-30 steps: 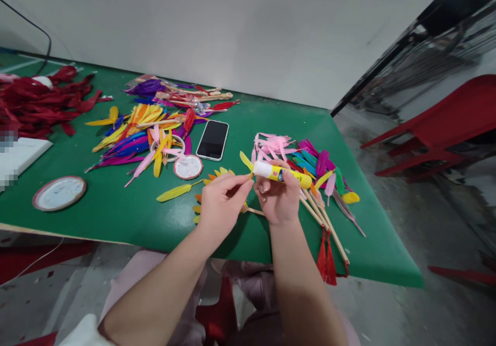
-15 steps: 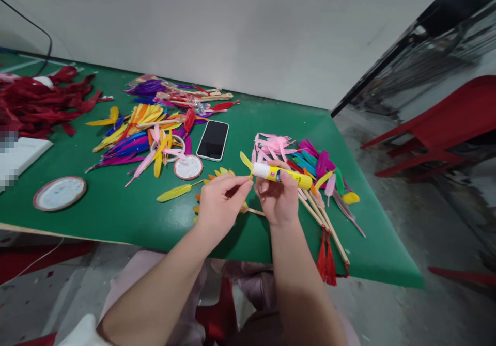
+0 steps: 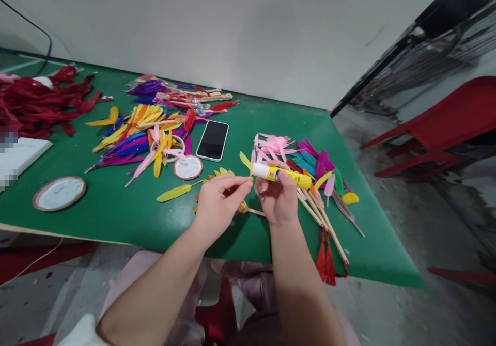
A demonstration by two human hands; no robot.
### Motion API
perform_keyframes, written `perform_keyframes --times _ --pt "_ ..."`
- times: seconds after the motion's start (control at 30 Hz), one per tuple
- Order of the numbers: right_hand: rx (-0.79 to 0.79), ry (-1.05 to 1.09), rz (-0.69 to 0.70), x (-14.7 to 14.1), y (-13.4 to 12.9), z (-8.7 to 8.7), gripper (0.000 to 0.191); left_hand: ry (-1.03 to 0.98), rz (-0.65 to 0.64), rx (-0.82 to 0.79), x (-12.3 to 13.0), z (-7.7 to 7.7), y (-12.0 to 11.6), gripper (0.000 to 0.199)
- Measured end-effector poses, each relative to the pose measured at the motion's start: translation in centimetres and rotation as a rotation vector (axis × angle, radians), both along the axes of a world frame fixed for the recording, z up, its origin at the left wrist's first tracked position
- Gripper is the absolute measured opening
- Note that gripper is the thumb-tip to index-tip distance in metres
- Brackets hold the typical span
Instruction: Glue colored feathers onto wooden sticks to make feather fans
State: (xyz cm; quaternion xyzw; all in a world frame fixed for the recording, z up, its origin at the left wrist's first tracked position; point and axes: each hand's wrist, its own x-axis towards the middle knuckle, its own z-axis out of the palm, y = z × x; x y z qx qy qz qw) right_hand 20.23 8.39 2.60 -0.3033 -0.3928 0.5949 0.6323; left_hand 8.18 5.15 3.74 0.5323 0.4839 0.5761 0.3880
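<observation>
My left hand (image 3: 219, 204) pinches a small yellow feather (image 3: 245, 161) near its lower end, its tip pointing up. My right hand (image 3: 281, 196) is closed around a yellow glue stick (image 3: 289, 175), whose white end touches or nearly touches the feather. Under my left hand lies a fan of yellow and orange feathers (image 3: 221, 172), partly hidden, with a wooden stick (image 3: 256, 212) reaching right. A loose yellow feather (image 3: 176, 193) lies to the left. Right of my hands are pink feathers (image 3: 275, 144) and feather fans on sticks (image 3: 327, 227) with red tassels (image 3: 325, 258).
The green table (image 3: 127, 206) also holds a phone (image 3: 213, 140), round lids (image 3: 188, 167), a pile of coloured feathers (image 3: 132, 139), red cloth strips (image 3: 42, 100) and a white object (image 3: 23, 157). A red chair (image 3: 445, 124) stands at the right.
</observation>
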Motion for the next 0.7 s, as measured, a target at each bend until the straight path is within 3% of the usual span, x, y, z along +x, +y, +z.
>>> perform_keyframes --times 0.4,0.7 --pt "0.011 -0.026 -0.037 -0.17 -0.04 0.05 0.021 -0.267 -0.111 -0.214 -0.25 0.46 0.21 0.016" --pt "0.032 -0.028 -0.038 -0.11 -0.22 -0.04 0.018 -0.293 -0.088 -0.205 -0.14 0.51 0.23 0.014"
